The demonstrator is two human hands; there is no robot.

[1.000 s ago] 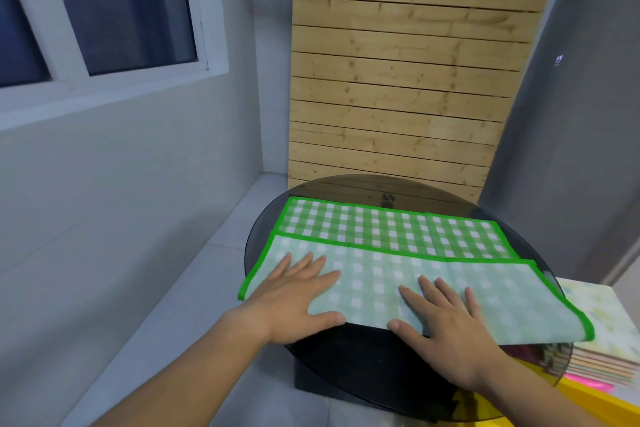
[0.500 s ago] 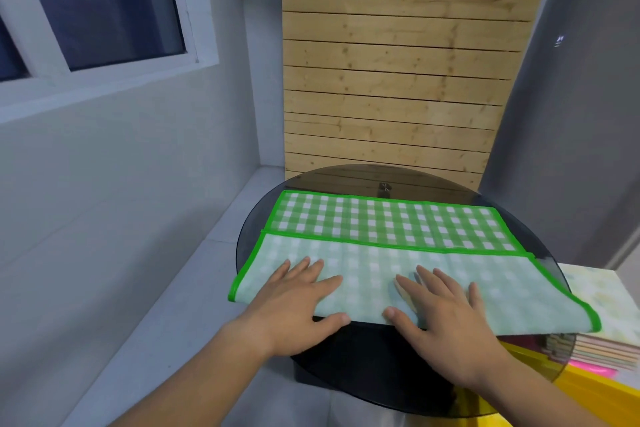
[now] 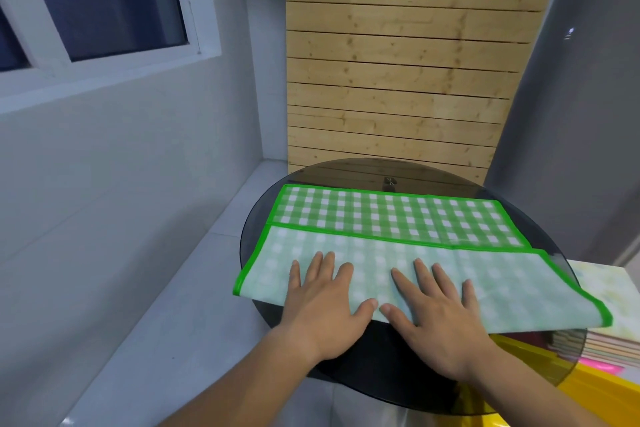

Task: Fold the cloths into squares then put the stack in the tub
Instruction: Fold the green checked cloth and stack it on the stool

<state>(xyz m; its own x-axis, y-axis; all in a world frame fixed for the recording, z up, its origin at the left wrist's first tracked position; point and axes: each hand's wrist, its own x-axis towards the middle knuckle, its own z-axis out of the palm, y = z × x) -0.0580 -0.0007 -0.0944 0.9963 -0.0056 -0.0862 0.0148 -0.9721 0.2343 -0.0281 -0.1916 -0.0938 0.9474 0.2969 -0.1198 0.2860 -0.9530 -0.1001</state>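
Note:
A green-and-white checked cloth (image 3: 391,218) with a bright green border lies across a round dark glass table (image 3: 381,170). Its near half is folded over the far half, pale underside up, and the fold's right end hangs past the table rim. My left hand (image 3: 325,302) presses flat on the folded part left of centre, fingers straight. My right hand (image 3: 440,308) lies flat beside it on the same layer, thumbs almost touching. A yellow tub (image 3: 595,392) shows at the lower right, partly under the table.
A stack of books or papers (image 3: 602,340) with a pale floral cover sits to the right of the table. A wooden slat panel (image 3: 398,80) stands behind the table. A grey wall with a window lies to the left, and a grey curtain to the right.
Both hands stay flat on the folded cloth and have drawn closer together. The view has tilted slightly, so the table sits a little higher in frame.

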